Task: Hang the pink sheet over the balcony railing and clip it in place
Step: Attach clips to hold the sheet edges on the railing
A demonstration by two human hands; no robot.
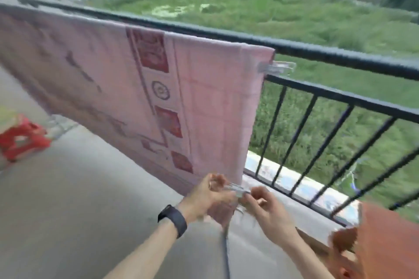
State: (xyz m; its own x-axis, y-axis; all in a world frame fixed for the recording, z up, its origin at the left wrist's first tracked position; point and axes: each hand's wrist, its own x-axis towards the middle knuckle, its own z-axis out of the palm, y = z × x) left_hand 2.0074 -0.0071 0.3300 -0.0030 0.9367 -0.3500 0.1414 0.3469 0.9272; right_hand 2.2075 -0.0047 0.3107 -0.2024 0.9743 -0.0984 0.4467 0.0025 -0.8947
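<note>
**Balcony Check: Sheet Hanging, Second Clip in Hand**

The pink sheet (pixel 204 97) is hanging over the top bar of the black railing (pixel 340 55), draping down its inner side. A clear fixed clip (pixel 277 67) is sitting on the sheet's right edge, just below that top bar. Low against the railing's foot, at the sheet's bottom right corner, my left grip (pixel 208 195) is pinching a loose clip (pixel 238 189). My right grip (pixel 265 208) is curling its fingers at the clip's other end; blur is stopping me telling what it is gripping. A red stool (pixel 20 140) is standing well inside the railing, far left.
</note>
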